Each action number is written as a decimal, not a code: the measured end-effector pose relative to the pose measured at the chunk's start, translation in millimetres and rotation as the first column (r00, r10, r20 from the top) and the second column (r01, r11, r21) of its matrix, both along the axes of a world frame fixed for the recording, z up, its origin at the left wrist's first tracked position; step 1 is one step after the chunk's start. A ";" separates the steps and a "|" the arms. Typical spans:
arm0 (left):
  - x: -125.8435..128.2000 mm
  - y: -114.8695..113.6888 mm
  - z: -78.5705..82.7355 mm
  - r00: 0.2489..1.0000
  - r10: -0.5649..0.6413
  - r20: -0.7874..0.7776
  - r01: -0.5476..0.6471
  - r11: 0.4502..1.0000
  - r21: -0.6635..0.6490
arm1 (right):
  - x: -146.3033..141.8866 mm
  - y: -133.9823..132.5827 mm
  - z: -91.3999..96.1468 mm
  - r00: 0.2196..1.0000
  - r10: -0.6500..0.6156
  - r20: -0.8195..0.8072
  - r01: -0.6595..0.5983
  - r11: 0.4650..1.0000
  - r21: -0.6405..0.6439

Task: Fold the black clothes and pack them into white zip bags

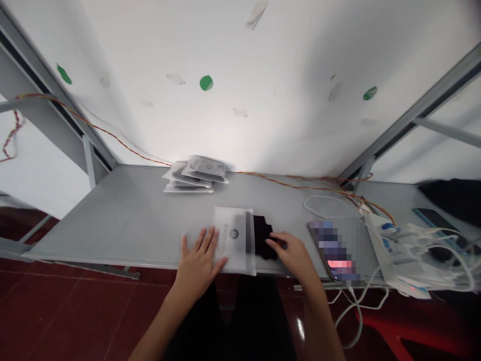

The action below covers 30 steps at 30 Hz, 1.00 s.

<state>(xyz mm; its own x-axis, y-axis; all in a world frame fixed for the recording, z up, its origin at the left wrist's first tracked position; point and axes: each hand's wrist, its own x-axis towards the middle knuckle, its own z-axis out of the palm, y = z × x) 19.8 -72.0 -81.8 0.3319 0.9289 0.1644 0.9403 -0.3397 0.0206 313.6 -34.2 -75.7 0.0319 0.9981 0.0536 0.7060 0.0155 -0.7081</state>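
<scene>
A frosted zip bag [232,235] with a printed logo lies flat near the front edge of the grey shelf. My left hand [199,258] rests on its left side, fingers spread and pressed flat. Out of the bag's right end sticks a piece of black cloth [262,236]; its other end looks to be inside the bag, showing dark through the plastic. My right hand [287,250] pinches the right edge of this cloth between thumb and fingers. Exactly what kind of item the cloth is cannot be made out.
Several filled frosted bags [199,173] are stacked by the back wall. A phone [334,253] on a cable lies right of my right hand. Beyond it sits a white power strip [391,255] with tangled cables. A twisted wire [259,178] runs along the shelf's back.
</scene>
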 end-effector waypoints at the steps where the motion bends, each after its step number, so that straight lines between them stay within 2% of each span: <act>1: -3.5 0.7 0.0 1.000 0.010 -0.007 -0.010 1.000 -0.011 | 12.2 -2.9 -3.2 0.999 -0.051 0.004 0.051 0.999 0.009; 4: -25.4 7.3 3.1 0.999 0.049 -0.021 -0.049 0.999 0.005 | 39.0 -15.3 -7.4 0.984 -0.175 0.017 0.175 0.985 0.013; 6: -48.1 13.4 8.7 0.996 0.088 -0.003 -0.087 0.993 0.085 | 43.6 -23.5 -2.4 0.974 -0.222 0.038 0.220 0.974 0.053; 8: -70.9 16.9 15.4 0.991 0.122 0.060 -0.132 0.972 0.195 | 36.1 -26.8 9.8 0.968 -0.246 0.042 0.236 0.959 0.156; 10: -85.9 15.2 18.9 0.981 0.119 0.154 -0.158 0.949 0.272 | 16.6 -22.3 26.3 0.979 -0.201 0.019 0.190 0.947 0.258; 12: -88.8 8.6 15.9 0.973 0.087 0.215 -0.146 0.950 0.278 | -13.7 -11.0 41.5 0.998 -0.051 0.024 0.041 0.953 0.300; 14: -82.3 1.0 6.8 0.976 0.056 0.213 -0.107 0.966 0.237 | -51.0 2.0 49.9 0.980 0.161 0.120 -0.189 0.942 0.276; 17: -68.9 -3.8 -7.9 0.985 -0.026 0.168 -0.001 0.987 0.159 | -103.6 13.8 46.1 0.832 0.467 0.300 -0.522 0.842 0.138; 19: -62.9 0.3 -11.9 0.980 -0.099 0.173 0.078 0.990 0.121 | -124.9 18.2 37.4 0.747 0.549 0.374 -0.606 0.794 0.045; 21: -57.2 9.2 -11.1 0.972 -0.126 0.200 0.102 0.987 0.124 | -131.9 27.3 30.6 0.717 0.554 0.424 -0.602 0.798 -0.025; 23: -49.0 20.0 -8.6 0.967 -0.107 0.232 0.071 0.985 0.159 | -126.9 47.1 30.2 0.726 0.508 0.464 -0.533 0.842 -0.088; 26: -32.3 32.4 -7.3 0.960 -0.095 0.263 0.047 0.982 0.183 | -106.5 93.6 42.8 0.760 0.401 0.512 -0.376 0.913 -0.157; 28: -22.5 35.6 -8.5 0.959 -0.107 0.261 0.063 0.983 0.172 | -89.4 122.6 54.9 0.778 0.331 0.534 -0.293 0.943 -0.158; 30: -17.0 35.6 -9.9 0.961 -0.119 0.251 0.079 0.984 0.162 | -73.4 138.6 64.0 0.787 0.287 0.546 -0.256 0.957 -0.134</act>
<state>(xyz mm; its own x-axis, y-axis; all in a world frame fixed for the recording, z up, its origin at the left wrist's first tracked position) 2.8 -36.4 -91.7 0.3490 0.8520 0.3903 0.8710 -0.4485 0.2004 240.2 104.4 -11.6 -0.2600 0.9629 -0.0722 0.9493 0.2412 -0.2017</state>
